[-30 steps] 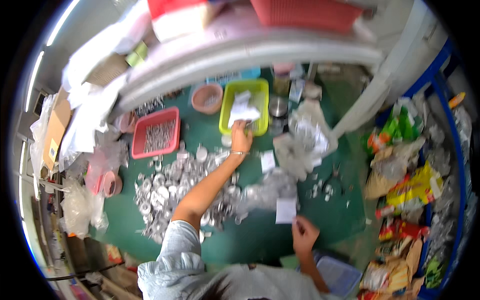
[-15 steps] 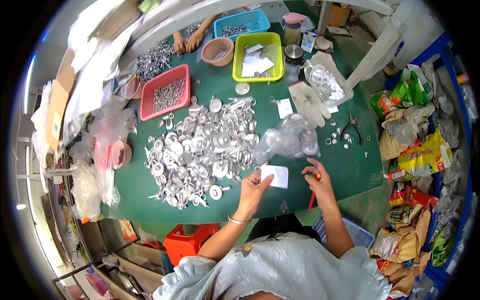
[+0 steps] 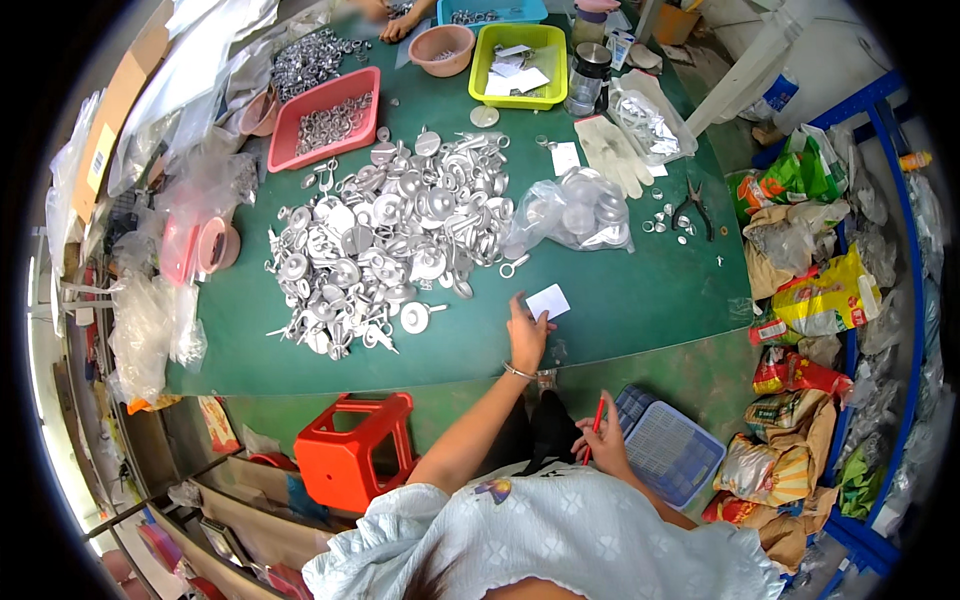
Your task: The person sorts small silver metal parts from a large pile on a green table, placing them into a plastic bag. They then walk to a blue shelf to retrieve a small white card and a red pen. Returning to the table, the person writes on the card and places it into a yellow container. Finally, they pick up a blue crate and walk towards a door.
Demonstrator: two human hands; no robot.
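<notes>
My left hand [image 3: 528,335] is at the table's near edge, fingers pinching the lower left corner of a small white card [image 3: 549,301]. Against my body, below the table edge, my right hand [image 3: 603,442] is closed around a slim red pen [image 3: 597,420] that points upward. A large heap of silvery metal parts [image 3: 400,230], round discs and ringed pieces, lies left of the card. Beyond the card is a clear plastic bag [image 3: 570,212] of round metal discs, with one loose ringed part [image 3: 514,266] near it.
Farther back stand a red tray [image 3: 325,120], a yellow-green basket [image 3: 518,65] and a glass jar [image 3: 588,80]. Pliers [image 3: 692,212] and a pale glove [image 3: 612,157] lie to the right. A red stool [image 3: 355,452] and a blue basket [image 3: 676,455] are below. Another person's hand [image 3: 402,22] shows at the back.
My right hand has drawn back from above the table toward my body, still with the pen. My left hand keeps the card, now tilted differently. The whole view has shifted.
</notes>
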